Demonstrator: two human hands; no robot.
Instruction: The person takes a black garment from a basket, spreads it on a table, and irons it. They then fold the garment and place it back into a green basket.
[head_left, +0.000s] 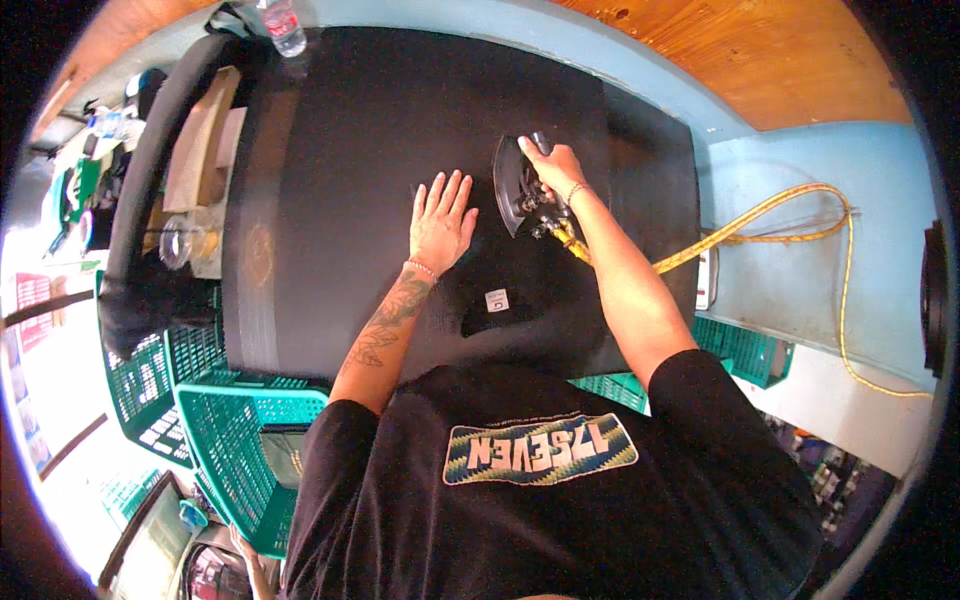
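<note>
My right hand (556, 169) grips the handle of a black electric iron (511, 187), which stands over the right part of a black-covered ironing table (337, 150). A yellow cord leaves the iron's rear and passes under my right forearm. To the iron's left, my left hand (442, 225) lies palm down with its fingers spread slightly, on black fabric that barely stands out from the cover. Nearer my body, a black piece of cloth (525, 315) bears a small white label (497, 301). Its outline is hard to make out against the table.
A plastic bottle (283, 30) stands at the table's far left corner. A padded black bar (154, 157) and wooden blocks (199, 142) are at left. Green plastic baskets (225, 450) sit lower left. The yellow cord (772, 199) loops by the blue wall. Another person's arm shows at bottom left.
</note>
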